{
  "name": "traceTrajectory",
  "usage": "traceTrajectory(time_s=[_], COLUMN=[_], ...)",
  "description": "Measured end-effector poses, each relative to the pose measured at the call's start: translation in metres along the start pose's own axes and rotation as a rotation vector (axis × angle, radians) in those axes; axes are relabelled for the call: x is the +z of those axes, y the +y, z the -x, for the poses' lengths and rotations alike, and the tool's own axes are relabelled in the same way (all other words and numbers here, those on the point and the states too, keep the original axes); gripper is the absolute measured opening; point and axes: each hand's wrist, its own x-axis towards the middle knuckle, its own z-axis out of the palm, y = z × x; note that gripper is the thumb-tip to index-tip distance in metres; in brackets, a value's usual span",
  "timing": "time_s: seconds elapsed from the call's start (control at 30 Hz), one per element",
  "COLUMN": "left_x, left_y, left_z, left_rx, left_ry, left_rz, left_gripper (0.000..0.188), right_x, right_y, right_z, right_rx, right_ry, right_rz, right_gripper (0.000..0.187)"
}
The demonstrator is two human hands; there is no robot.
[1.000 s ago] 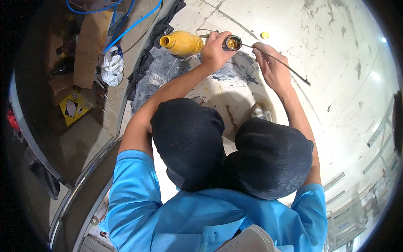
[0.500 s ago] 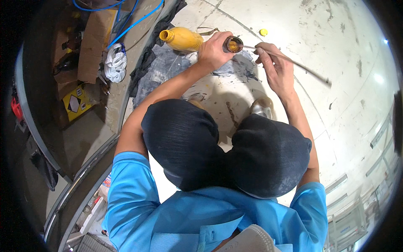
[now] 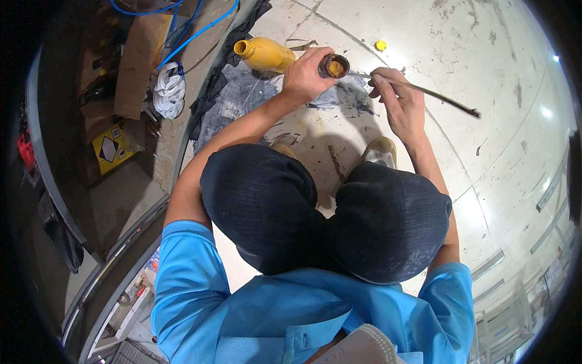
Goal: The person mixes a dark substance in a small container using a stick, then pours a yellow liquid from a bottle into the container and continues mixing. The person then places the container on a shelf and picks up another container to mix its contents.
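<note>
My left hand (image 3: 306,77) is wrapped round a small dark brown container (image 3: 342,65), its mouth tilted toward the right, with something yellow inside. Between the closed fingers of my right hand (image 3: 397,97) is a long thin rod (image 3: 445,100). One end of the rod reaches to the container's mouth; the other, darker end sticks out to the right. Just left of my left hand, a yellow plastic bottle (image 3: 267,54) lies on its side or leans, uncapped, its opening facing left. A small yellow cap (image 3: 380,45) rests on the floor beyond my right hand.
Stained grey cloth (image 3: 233,97) lies on the pale floor under the bottle. To the left stands a shelf edge with a cardboard box (image 3: 138,64), a white plastic bag (image 3: 168,91), a blue hose (image 3: 200,35) and a yellow labelled box (image 3: 112,148). My knees (image 3: 260,206) are below my hands.
The container has turned slightly and sits a little further left. The rod's outer end has moved slightly right and up. Both hands keep their grip.
</note>
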Motion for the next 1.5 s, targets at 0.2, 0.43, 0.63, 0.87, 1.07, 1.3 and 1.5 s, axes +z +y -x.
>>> traceTrajectory(time_s=[0.2, 0.43, 0.63, 0.87, 1.07, 1.3, 1.5], left_x=[0.001, -0.002, -0.006, -0.008, -0.009, -0.007, -0.007], left_y=[-0.003, -0.003, 0.000, 0.004, 0.003, 0.005, 0.006], left_z=[0.002, 0.004, 0.003, 0.005, 0.007, 0.010, 0.010], left_rx=[-0.004, -0.038, -0.084, -0.087, 0.002, 0.041, 0.027], left_ry=[0.009, -0.029, -0.091, -0.097, -0.065, -0.064, -0.078], left_rz=[0.024, 0.008, 0.003, 0.014, -0.037, -0.038, -0.024], left_gripper=[0.065, 0.064, 0.064, 0.061, 0.059, 0.056, 0.056], right_x=[-0.001, 0.002, 0.003, 0.005, 0.005, 0.007, 0.006], right_y=[0.001, 0.001, 0.002, 0.004, 0.002, -0.002, 0.003], right_z=[0.001, 0.005, 0.007, 0.009, 0.009, 0.010, 0.011], right_rx=[0.012, 0.033, 0.011, 0.014, 0.062, 0.029, 0.064], right_ry=[-0.004, 0.012, 0.009, 0.007, 0.000, -0.035, -0.036], right_rz=[0.005, 0.004, -0.034, -0.063, 0.011, 0.018, 0.033], right_gripper=[0.022, 0.021, 0.022, 0.021, 0.021, 0.020, 0.022])
